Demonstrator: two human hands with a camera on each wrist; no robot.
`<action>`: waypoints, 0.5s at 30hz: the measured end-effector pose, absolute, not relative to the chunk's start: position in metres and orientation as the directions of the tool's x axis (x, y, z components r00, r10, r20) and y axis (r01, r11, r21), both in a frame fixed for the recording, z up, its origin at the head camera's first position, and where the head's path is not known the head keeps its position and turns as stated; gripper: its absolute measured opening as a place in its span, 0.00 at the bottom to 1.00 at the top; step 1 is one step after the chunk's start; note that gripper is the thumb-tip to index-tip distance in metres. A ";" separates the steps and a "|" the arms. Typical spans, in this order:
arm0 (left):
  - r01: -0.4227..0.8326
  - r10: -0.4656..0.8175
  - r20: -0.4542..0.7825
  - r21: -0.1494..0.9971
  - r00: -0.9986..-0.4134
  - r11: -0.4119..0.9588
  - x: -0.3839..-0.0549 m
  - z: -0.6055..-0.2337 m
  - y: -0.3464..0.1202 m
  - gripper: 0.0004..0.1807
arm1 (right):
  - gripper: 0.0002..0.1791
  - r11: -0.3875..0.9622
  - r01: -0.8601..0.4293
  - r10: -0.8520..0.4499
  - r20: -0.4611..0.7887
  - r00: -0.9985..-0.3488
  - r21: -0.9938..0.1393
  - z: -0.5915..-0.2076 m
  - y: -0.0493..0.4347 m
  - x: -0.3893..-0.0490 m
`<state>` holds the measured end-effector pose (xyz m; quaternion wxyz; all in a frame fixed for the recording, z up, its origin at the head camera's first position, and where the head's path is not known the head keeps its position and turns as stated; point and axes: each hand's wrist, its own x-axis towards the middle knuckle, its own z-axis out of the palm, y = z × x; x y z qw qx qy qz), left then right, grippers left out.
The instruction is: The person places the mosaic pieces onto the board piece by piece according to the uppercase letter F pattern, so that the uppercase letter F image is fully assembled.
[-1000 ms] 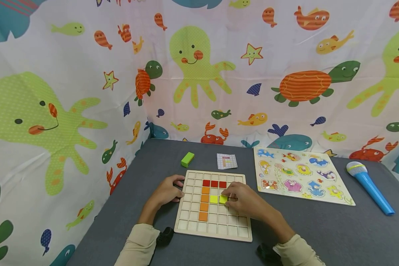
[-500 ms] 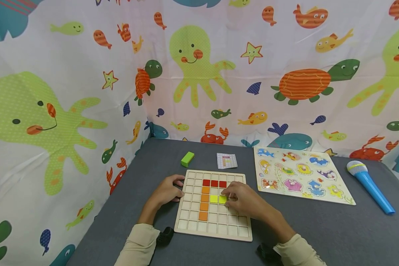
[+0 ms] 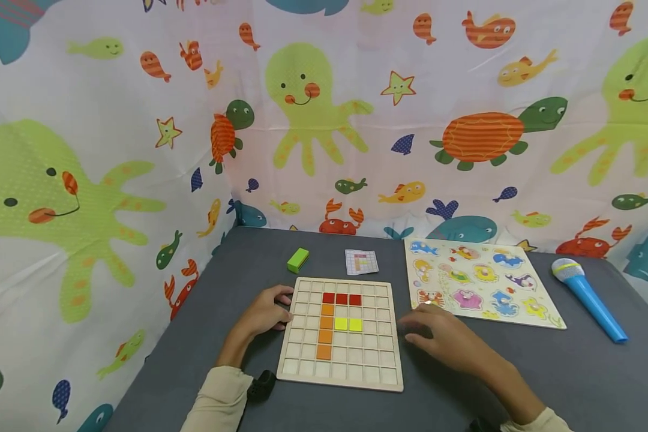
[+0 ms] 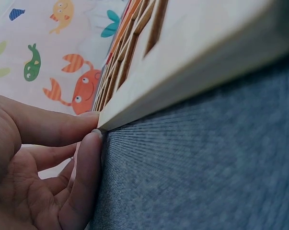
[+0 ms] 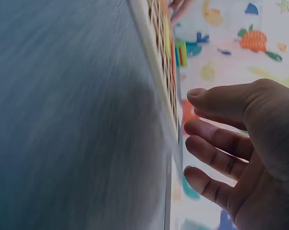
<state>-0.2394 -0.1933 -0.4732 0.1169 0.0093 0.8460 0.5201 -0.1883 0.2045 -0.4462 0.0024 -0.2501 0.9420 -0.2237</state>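
Note:
In the head view, a wooden grid board (image 3: 339, 384) lies on the dark grey table. Set in its cells are a row of three red tiles (image 3: 342, 299), a column of orange tiles (image 3: 325, 322) and two yellow tiles (image 3: 348, 324) side by side. My left hand (image 3: 261, 311) touches the board's left edge; the left wrist view shows two fingertips (image 4: 91, 120) right at that edge. My right hand (image 3: 447, 336) hovers off the board's right side, holding nothing, its fingers (image 5: 213, 148) apart and loosely bent in the right wrist view.
Behind the board lie a green block (image 3: 298, 260) and a small printed grid card (image 3: 362, 262). A sea-animal puzzle board (image 3: 410, 282) and a blue toy microphone (image 3: 594, 306) lie to the right. A sea-creature curtain (image 3: 324, 150) borders the table's back and left.
My right hand has let go of the right yellow tile and moved right, off the board. Both yellow tiles now lie flat in their cells. The left hand stays at the board's edge.

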 end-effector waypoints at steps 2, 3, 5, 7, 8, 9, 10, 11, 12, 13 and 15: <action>-0.106 0.141 -0.190 0.881 -0.972 0.461 -0.239 -0.473 -0.195 0.35 | 0.14 0.795 -0.458 -0.450 0.120 -0.885 -0.398 -0.446 0.221 -0.183; -0.107 0.141 -0.193 0.879 -0.971 0.464 -0.239 -0.473 -0.195 0.35 | 0.14 0.803 -0.455 -0.442 0.128 -0.888 -0.384 -0.447 0.230 -0.181; -0.099 0.146 -0.191 0.872 -0.971 0.480 -0.239 -0.472 -0.196 0.35 | 0.15 0.818 -0.449 -0.428 0.141 -0.893 -0.360 -0.448 0.247 -0.177; -0.093 0.149 -0.191 0.860 -0.970 0.502 -0.239 -0.471 -0.197 0.35 | 0.15 0.832 -0.434 -0.411 0.142 -0.900 -0.344 -0.448 0.264 -0.174; -0.086 0.150 -0.189 0.853 -0.971 0.515 -0.239 -0.470 -0.197 0.34 | 0.15 0.839 -0.427 -0.406 0.135 -0.904 -0.336 -0.448 0.272 -0.173; -0.079 0.151 -0.185 0.845 -0.971 0.528 -0.238 -0.469 -0.197 0.34 | 0.16 0.843 -0.424 -0.404 0.130 -0.905 -0.330 -0.448 0.280 -0.173; -0.071 0.152 -0.181 0.838 -0.972 0.542 -0.238 -0.468 -0.197 0.34 | 0.16 0.847 -0.421 -0.404 0.121 -0.907 -0.325 -0.447 0.287 -0.173; -0.061 0.155 -0.176 0.827 -0.972 0.559 -0.238 -0.468 -0.197 0.33 | 0.16 0.851 -0.418 -0.403 0.115 -0.908 -0.319 -0.447 0.294 -0.173; -0.048 0.155 -0.168 0.814 -0.973 0.579 -0.238 -0.467 -0.197 0.32 | 0.17 0.855 -0.415 -0.403 0.103 -0.909 -0.311 -0.446 0.300 -0.174; -0.031 0.157 -0.157 0.797 -0.975 0.603 -0.237 -0.467 -0.197 0.31 | 0.17 0.858 -0.416 -0.406 0.096 -0.909 -0.303 -0.446 0.305 -0.175; 0.023 0.170 -0.127 0.733 -0.977 0.680 -0.236 -0.465 -0.197 0.29 | 0.17 0.864 -0.409 -0.407 0.073 -0.911 -0.293 -0.442 0.314 -0.179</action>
